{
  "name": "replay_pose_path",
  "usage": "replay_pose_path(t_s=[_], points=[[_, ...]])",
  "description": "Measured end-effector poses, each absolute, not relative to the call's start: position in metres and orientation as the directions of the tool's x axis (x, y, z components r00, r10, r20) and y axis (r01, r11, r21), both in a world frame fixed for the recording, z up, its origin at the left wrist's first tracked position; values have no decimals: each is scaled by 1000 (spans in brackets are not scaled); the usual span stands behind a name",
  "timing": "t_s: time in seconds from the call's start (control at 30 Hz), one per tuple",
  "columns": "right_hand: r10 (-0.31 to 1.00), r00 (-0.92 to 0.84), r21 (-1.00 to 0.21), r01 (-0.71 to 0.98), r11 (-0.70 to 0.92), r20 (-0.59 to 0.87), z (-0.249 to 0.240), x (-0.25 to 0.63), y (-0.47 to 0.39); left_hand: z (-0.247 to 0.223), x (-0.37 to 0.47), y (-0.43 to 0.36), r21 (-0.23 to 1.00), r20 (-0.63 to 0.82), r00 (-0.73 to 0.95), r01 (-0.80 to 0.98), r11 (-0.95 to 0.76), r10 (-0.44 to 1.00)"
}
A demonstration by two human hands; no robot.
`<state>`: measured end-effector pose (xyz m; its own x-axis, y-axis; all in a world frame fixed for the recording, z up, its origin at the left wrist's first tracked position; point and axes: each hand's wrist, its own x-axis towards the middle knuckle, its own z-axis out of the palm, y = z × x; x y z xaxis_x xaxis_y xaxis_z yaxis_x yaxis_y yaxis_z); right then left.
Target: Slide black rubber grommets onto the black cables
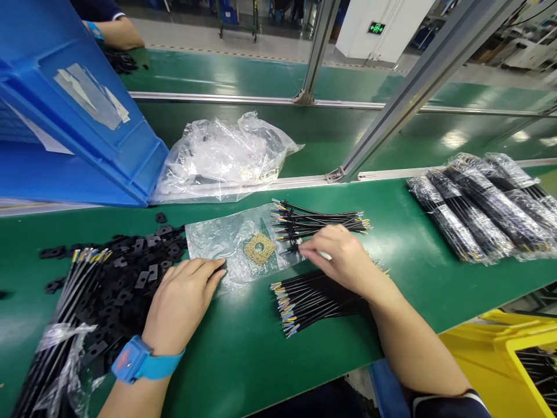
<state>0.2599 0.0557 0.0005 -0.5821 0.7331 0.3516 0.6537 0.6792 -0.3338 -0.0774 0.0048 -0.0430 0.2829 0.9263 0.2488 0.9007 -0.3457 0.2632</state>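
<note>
My left hand [185, 293], with a blue wrist strap [141, 361], is closed at the left edge of a clear plastic bag [204, 238]. A small black plastic piece [223, 266] shows between its thumb and fingertips. On the bag lies a tan square pad [260, 249] with a round hole. My right hand [343, 255] pinches at the bag's right side, beside black cables [322, 219] with black pieces near their left ends; what its fingertips hold is too small to make out. Below that hand lies a row of black cables [315, 299] with stripped, coloured ends.
Loose black plastic pieces [119, 290] are heaped at left beside a cable bundle [56, 342]. A blue bin [87, 110] and a plastic bag [230, 151] stand behind. Wrapped cable bundles [478, 209] lie right; a yellow crate [491, 342] is lower right. A metal post [418, 75] rises behind.
</note>
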Motion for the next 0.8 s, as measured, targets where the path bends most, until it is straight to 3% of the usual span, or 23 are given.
replay_pose_path(t_s=[0.13,0.3,0.4,0.53,0.63,0.8], points=[[674,-737,-470,582,663,38,11,259,43,-42,-77,5,277,246,296,891,-359,923],[672,-733,-475,632,613,-108,8,252,43,-33,-82,1,343,139,345,863,-372,928],[681,-715,-498,654,569,-160,9,249,45,-32,-89,0,355,99,348,863,-360,932],[685,-711,-565,634,528,-158,17,253,43,-35,-96,1,277,112,324,897,-343,939],[631,-762,-633,562,532,-146,24,258,39,-33,-95,2,261,168,289,909,-325,942],[589,-795,-601,542,587,-142,30,259,36,-22,-89,0,308,290,186,911,-275,939]])
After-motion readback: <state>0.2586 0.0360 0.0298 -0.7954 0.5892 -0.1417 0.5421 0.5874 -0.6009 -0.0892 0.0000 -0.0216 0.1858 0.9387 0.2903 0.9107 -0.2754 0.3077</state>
